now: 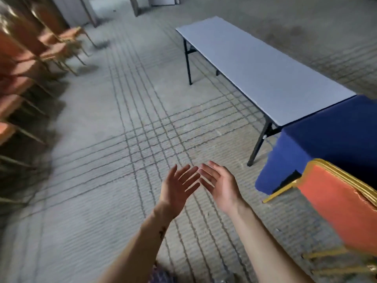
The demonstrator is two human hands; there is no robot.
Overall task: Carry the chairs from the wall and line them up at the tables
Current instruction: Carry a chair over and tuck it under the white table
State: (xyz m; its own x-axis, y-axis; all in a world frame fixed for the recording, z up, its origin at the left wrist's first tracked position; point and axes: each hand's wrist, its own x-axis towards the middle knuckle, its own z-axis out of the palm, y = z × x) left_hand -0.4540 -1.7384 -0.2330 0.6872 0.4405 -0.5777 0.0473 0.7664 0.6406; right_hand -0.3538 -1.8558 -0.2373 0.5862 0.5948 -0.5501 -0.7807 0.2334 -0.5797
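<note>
While left hand point(178, 187), right hand point(221, 185) hover empty, spread wide: orange gold-framed chair point(334, 209) beside blue-draped table point(336, 129).

I have the row of chairs point(26, 64) along my left, the bare table point(255, 64) ahead on my right, the draped table point(336, 135) touching its near end, and a single chair point(334, 207) just before that.

Grey carpet point(98, 180) with dark grid lines meets pale wall point(76, 9).
</note>
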